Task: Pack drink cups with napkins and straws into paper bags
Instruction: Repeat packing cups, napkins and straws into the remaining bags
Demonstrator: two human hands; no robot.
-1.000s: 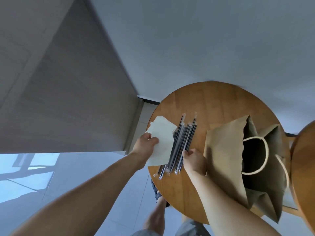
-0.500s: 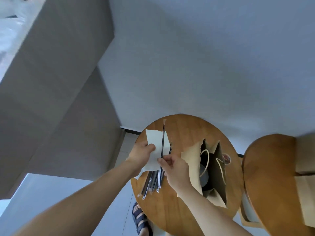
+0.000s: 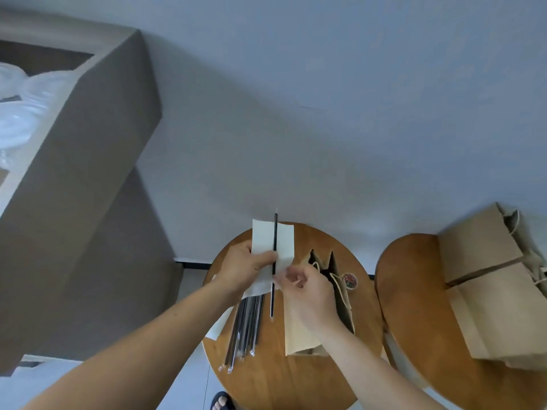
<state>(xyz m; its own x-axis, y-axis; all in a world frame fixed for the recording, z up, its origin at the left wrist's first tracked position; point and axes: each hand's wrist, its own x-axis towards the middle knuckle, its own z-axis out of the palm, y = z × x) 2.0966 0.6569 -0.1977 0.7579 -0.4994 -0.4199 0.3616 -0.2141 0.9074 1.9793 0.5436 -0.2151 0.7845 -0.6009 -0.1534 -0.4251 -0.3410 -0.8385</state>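
My left hand (image 3: 244,269) holds a white napkin (image 3: 282,241) upright above the round wooden table (image 3: 281,380), and its thumb presses a black wrapped straw (image 3: 275,232) against the napkin. My right hand (image 3: 309,295) is just to the right, blurred, its fingertips pinching the straw at the napkin's lower edge. Behind my right hand an open brown paper bag (image 3: 299,338) with cord handles stands on the table. A bundle of wrapped straws (image 3: 245,329) lies below my left hand, with more napkins (image 3: 219,327) beside it. No cup shows.
A second round table (image 3: 411,306) at the right carries two more paper bags (image 3: 479,247) (image 3: 503,318). A small round sticker (image 3: 349,281) lies by the open bag. A tall grey counter (image 3: 88,149) with clear plastic (image 3: 17,108) on it fills the left. My sandalled foot (image 3: 220,402) is below.
My right hand lifted one straw from the bundle and brought it against the raised napkin; my left thumb now pins it there. The view has tilted upward, showing the second table.
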